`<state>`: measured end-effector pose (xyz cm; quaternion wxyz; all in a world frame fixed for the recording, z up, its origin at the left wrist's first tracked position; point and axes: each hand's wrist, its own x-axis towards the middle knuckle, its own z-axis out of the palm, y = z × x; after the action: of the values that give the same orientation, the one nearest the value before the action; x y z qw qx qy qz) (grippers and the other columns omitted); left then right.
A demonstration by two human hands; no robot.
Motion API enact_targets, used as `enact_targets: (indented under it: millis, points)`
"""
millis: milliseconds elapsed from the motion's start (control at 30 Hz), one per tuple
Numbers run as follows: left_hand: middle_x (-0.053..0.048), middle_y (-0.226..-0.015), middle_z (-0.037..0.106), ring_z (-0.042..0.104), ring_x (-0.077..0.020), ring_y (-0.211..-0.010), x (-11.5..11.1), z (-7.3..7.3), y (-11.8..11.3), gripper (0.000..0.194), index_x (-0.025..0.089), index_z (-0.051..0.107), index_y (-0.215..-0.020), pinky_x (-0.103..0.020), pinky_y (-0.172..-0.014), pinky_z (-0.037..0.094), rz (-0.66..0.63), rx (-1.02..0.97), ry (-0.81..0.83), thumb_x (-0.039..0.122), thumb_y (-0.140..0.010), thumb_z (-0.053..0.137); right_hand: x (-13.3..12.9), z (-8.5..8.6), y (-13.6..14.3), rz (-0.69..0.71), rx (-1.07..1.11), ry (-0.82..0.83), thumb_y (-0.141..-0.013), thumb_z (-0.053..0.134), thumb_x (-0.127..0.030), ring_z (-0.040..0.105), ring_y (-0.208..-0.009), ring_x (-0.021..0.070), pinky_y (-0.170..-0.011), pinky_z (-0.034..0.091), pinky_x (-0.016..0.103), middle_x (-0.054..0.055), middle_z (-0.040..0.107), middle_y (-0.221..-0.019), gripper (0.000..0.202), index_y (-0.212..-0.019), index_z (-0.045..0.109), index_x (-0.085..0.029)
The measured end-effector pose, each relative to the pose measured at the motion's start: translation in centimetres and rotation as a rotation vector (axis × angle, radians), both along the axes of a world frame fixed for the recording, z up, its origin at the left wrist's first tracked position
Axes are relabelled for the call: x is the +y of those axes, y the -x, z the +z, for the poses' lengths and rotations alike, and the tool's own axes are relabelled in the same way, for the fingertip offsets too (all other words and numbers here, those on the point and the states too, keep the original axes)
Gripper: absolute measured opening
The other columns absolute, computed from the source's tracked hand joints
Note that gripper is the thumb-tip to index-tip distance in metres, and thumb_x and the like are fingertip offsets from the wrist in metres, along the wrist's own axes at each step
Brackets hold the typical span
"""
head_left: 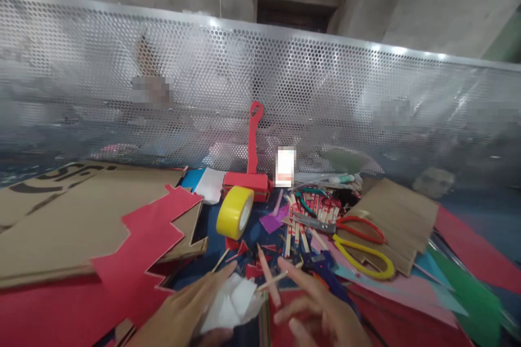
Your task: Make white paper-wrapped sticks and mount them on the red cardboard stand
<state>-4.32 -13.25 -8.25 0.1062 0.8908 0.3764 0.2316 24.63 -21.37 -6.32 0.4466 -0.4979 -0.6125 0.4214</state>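
My left hand (185, 306) grips a crumpled white tissue (234, 303), its thumb low and its fingers stretched along the far side. Out of the tissue's right side sticks a thin wooden stick (273, 282). My right hand (321, 309) has its fingers apart, with the index fingertip close to the stick; whether they touch I cannot tell. Just left of those fingers lies a pinkish pencil (268, 276). Red paper scraps (254, 269) lie beyond the tissue, and a dark blue tool (325, 268) is partly hidden behind my right hand.
A roll of yellow tape (234, 214) stands before a red paper-covered box (248, 181) with an upright red strip. Scissors (345, 227) lie at right near bundled sticks (299, 233). Cardboard (81, 227) and cut red paper (150, 238) cover the left. A perforated metal panel (203, 76) closes the back.
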Motion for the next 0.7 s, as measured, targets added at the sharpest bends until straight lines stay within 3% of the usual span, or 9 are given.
enact_targets:
  millis: [133,333,500,600,700]
  points:
    - [-0.001,-0.145,0.054,0.059,-0.0256,-0.124,-0.4,2.6,-0.9,0.066,0.037,0.033,-0.151,-0.032,-0.1,0.051,-0.034,0.009,0.169,0.044,-0.09,0.059,-0.5,1.0,0.2,0.005,0.038,0.024,-0.094,0.054,-0.036,0.063,-0.052,0.0109,-0.041,0.055,0.021,0.012,0.069,-0.111,0.064,-0.153,0.03,-0.034]
    - [-0.008,-0.146,0.052,0.055,-0.0274,-0.128,-0.9,4.2,-1.6,0.06,0.027,0.036,-0.149,-0.037,-0.103,0.047,-0.071,-0.047,0.258,0.047,-0.094,0.051,-0.6,2.5,0.7,-0.007,0.097,-0.061,-0.092,0.058,-0.026,0.069,-0.097,0.0229,-0.054,0.059,0.023,0.014,0.054,-0.139,0.061,-0.149,0.038,-0.033]
    - [-0.01,-0.134,0.061,0.062,-0.0283,-0.114,-1.4,5.1,-2.4,0.058,0.023,0.041,-0.144,-0.036,-0.092,0.05,-0.041,-0.111,0.346,0.051,-0.094,0.049,-0.9,2.7,1.0,0.052,0.162,-0.116,-0.091,0.059,-0.021,0.068,-0.101,0.02,-0.072,0.063,0.03,0.009,0.036,-0.155,0.057,-0.144,0.044,-0.036]
    - [-0.009,-0.127,0.064,0.063,-0.027,-0.109,-1.2,5.2,-2.6,0.053,0.023,0.045,-0.139,-0.037,-0.091,0.049,-0.037,-0.16,0.368,0.052,-0.094,0.048,-1.2,2.8,1.2,0.083,0.214,-0.128,-0.091,0.059,-0.021,0.068,-0.103,0.0208,-0.072,0.063,0.031,0.009,0.033,-0.157,0.057,-0.144,0.043,-0.037]
    - [-0.01,-0.127,0.062,0.061,-0.0266,-0.11,-0.9,4.8,-2.5,0.051,0.023,0.049,-0.136,-0.037,-0.092,0.048,-0.031,-0.202,0.35,0.052,-0.094,0.048,-1.4,3.2,1.6,0.104,0.226,-0.136,-0.09,0.06,-0.022,0.068,-0.106,0.0234,-0.062,0.062,0.026,0.009,0.032,-0.158,0.059,-0.144,0.042,-0.038]
